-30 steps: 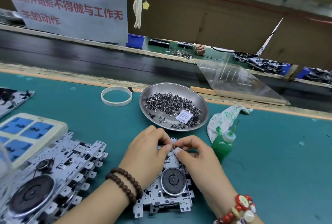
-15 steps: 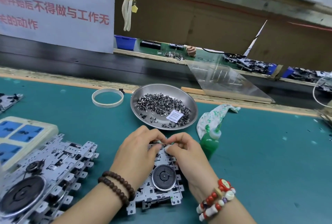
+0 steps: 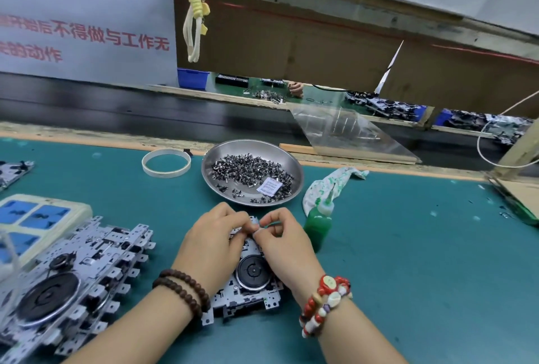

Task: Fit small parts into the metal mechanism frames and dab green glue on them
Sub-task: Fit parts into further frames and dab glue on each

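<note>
Unmoved – both hands (image 3: 248,235) pinching frame's (image 3: 250,293) far edge

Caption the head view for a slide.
Both hands, left hand and right hand, pinch a part onto a frame beside the glue bottle.

The 2 hands, left hand (image 3: 214,242) and right hand (image 3: 284,244), cover the top of the mechanism frame (image 3: 248,293); whatever their fingertips pinch is too small to identify. The frame stack (image 3: 70,285) runs off the left edge.

dish (image 3: 294,169): glossy metal | mat (image 3: 408,247): matt green (smooth) | rag (image 3: 323,185): cloth
</note>
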The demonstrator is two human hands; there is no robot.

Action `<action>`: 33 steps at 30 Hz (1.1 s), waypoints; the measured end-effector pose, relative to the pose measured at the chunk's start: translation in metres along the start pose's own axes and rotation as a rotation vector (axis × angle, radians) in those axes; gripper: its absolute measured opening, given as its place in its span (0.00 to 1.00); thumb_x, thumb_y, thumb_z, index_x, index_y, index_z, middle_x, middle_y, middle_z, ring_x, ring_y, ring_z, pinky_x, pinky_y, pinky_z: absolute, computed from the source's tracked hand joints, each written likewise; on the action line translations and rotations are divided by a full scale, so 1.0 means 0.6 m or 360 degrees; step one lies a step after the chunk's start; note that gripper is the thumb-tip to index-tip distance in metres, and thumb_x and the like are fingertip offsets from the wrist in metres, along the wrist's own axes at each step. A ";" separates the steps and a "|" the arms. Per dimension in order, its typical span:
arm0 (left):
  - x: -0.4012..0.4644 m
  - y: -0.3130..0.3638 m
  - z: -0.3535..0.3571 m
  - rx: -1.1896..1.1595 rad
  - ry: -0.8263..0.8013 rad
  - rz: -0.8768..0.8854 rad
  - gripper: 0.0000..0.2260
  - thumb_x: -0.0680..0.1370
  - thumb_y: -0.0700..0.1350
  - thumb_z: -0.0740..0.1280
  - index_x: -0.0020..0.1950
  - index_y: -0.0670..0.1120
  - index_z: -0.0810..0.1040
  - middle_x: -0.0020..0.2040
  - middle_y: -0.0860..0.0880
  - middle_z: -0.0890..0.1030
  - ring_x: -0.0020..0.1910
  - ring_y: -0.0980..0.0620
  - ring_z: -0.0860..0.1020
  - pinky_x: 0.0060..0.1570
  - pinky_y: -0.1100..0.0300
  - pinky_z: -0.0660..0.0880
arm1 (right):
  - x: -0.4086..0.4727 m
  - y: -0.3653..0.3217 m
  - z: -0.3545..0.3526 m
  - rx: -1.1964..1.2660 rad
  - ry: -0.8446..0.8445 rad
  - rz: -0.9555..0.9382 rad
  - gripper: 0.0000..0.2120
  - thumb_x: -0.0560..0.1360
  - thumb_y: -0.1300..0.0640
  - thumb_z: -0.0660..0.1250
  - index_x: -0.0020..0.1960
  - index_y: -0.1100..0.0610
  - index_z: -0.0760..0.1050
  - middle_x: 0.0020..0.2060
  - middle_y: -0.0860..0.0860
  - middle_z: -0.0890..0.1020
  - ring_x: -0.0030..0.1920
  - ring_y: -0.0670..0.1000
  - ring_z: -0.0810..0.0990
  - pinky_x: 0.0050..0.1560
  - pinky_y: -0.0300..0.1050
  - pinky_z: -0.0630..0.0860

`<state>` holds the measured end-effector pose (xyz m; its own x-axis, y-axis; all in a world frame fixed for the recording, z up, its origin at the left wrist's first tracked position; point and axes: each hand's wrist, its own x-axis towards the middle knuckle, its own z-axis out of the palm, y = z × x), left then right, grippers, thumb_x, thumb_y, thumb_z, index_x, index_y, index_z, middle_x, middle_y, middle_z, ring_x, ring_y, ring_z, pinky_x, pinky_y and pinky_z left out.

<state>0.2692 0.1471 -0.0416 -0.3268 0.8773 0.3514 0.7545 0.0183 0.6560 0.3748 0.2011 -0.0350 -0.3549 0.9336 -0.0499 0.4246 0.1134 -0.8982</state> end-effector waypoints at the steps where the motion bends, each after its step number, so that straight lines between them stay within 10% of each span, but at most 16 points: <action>1: 0.000 0.000 0.001 -0.0007 0.0006 0.0000 0.06 0.76 0.41 0.66 0.45 0.49 0.81 0.43 0.53 0.75 0.46 0.52 0.74 0.49 0.58 0.70 | -0.009 0.002 -0.003 -0.0127 0.0006 -0.0080 0.05 0.74 0.57 0.64 0.47 0.50 0.69 0.43 0.47 0.76 0.41 0.45 0.74 0.45 0.39 0.71; 4: 0.001 -0.002 0.003 -0.0045 0.0016 -0.0019 0.06 0.76 0.40 0.66 0.44 0.49 0.82 0.44 0.53 0.75 0.47 0.51 0.75 0.51 0.57 0.71 | -0.056 0.017 -0.023 -0.0324 0.0065 -0.0294 0.09 0.75 0.56 0.63 0.49 0.43 0.67 0.53 0.42 0.74 0.55 0.43 0.72 0.55 0.36 0.68; 11: 0.003 0.003 0.014 -0.0256 0.0025 -0.0135 0.14 0.75 0.40 0.66 0.36 0.59 0.77 0.44 0.58 0.75 0.44 0.60 0.74 0.45 0.70 0.67 | -0.091 0.067 -0.090 0.0077 0.0806 -0.0357 0.19 0.68 0.66 0.72 0.47 0.47 0.67 0.46 0.44 0.70 0.49 0.52 0.69 0.41 0.25 0.68; 16: 0.013 0.032 0.044 -0.0322 -0.0077 -0.0095 0.14 0.77 0.40 0.63 0.39 0.60 0.76 0.46 0.60 0.75 0.42 0.66 0.73 0.42 0.79 0.64 | -0.039 0.071 -0.108 -0.0126 0.0534 -0.0215 0.27 0.69 0.57 0.73 0.58 0.45 0.60 0.56 0.45 0.65 0.59 0.49 0.64 0.62 0.44 0.63; 21: 0.031 0.024 0.041 -0.0358 -0.0003 -0.0099 0.12 0.77 0.40 0.62 0.43 0.58 0.76 0.47 0.60 0.75 0.44 0.67 0.72 0.41 0.84 0.63 | -0.007 0.083 -0.120 -0.0267 0.0314 -0.0169 0.08 0.75 0.56 0.67 0.47 0.47 0.69 0.55 0.43 0.72 0.62 0.48 0.63 0.55 0.38 0.58; 30: 0.058 -0.006 0.037 -0.0214 -0.0414 -0.0202 0.07 0.76 0.51 0.65 0.38 0.60 0.75 0.38 0.59 0.78 0.37 0.64 0.75 0.39 0.73 0.69 | 0.005 0.078 -0.103 -0.0203 0.0016 -0.0237 0.20 0.72 0.53 0.67 0.54 0.36 0.61 0.57 0.35 0.71 0.64 0.44 0.68 0.68 0.51 0.61; 33: 0.065 -0.008 0.036 -0.0148 -0.0526 -0.0211 0.08 0.76 0.53 0.63 0.37 0.58 0.75 0.37 0.58 0.79 0.36 0.64 0.74 0.38 0.70 0.70 | 0.011 0.076 -0.104 -0.0143 0.0009 -0.0292 0.14 0.73 0.55 0.68 0.54 0.42 0.68 0.49 0.37 0.80 0.55 0.35 0.76 0.60 0.41 0.69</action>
<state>0.2651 0.1918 -0.0453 -0.2055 0.9780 0.0345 0.6580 0.1120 0.7447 0.4437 0.2338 -0.0492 -0.4287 0.8962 0.1139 0.4259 0.3116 -0.8494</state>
